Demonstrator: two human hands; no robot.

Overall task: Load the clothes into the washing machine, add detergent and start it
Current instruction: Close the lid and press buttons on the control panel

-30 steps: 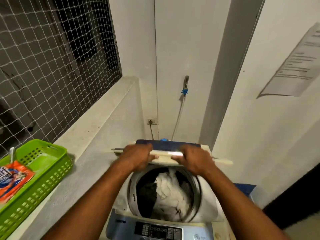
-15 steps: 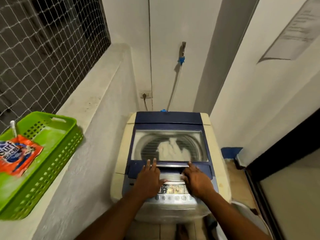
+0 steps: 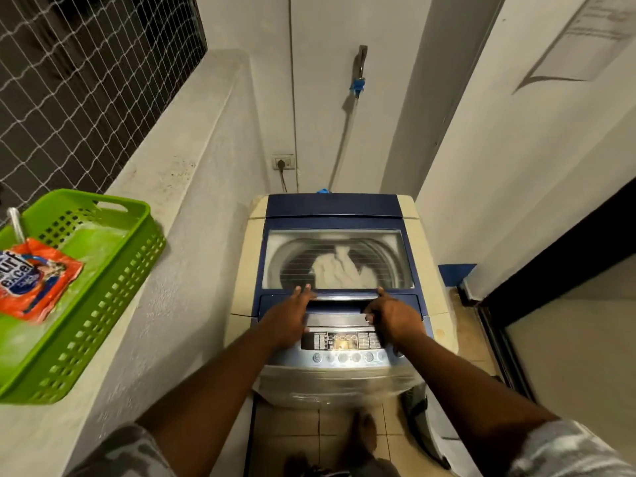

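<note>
A top-loading washing machine (image 3: pixel 247 270) with a cream body and a blue lid stands below me. Its lid (image 3: pixel 332 206) lies flat and closed. White clothes (image 3: pixel 339 273) show in the drum through the lid's window. My left hand (image 3: pixel 287 320) rests flat at the lid's front edge, fingers spread. My right hand (image 3: pixel 392 316) rests at the front edge too, fingers curled by the handle recess. The control panel (image 3: pixel 344 340) with its row of round buttons sits between my wrists. An orange detergent packet (image 3: pixel 32 278) lies in a green basket (image 3: pixel 113 294).
The green basket sits on a concrete ledge (image 3: pixel 172 166) at left under a netted opening. A wall socket (image 3: pixel 283 162) and a tap with a hose (image 3: pixel 358 80) are behind the machine. Walls stand close on both sides. A dark door frame (image 3: pixel 550 266) is at right.
One second ago both hands held the raised lid over the open drum. They brought it down flat; since half a second ago they have barely moved.
</note>
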